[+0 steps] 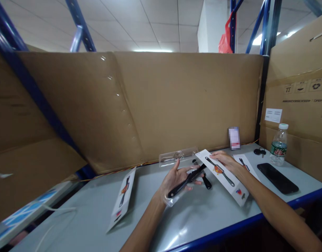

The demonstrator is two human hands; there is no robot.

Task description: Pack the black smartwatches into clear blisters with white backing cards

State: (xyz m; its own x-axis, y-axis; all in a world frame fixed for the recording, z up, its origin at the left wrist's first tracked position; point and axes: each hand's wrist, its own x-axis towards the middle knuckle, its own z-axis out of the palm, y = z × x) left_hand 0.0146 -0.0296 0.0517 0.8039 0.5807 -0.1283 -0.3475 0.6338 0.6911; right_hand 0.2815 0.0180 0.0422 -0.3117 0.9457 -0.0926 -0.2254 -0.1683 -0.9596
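My left hand (pixel 174 178) is palm up, fingers partly spread, holding a black-handled kitchen tool (pixel 178 189) in a clear plastic shell. My right hand (pixel 224 159) grips the upper edge of a white printed card (pixel 220 176), which shows a picture of a black-handled tool and an orange piece. The card's left edge overlaps the far end of the held tool, hiding part of it. On the table behind my left hand lies another black handle (pixel 207 182), partly covered. An empty-looking clear plastic shell (pixel 166 159) rests at the cardboard wall.
Another printed card (pixel 123 199) lies bent at the left, and one more (pixel 247 166) sits behind my right forearm. At right are a black phone (pixel 278 178), keys (pixel 260 152) and a water bottle (pixel 279 147). Cardboard (pixel 189 105) walls the grey table (pixel 90 213).
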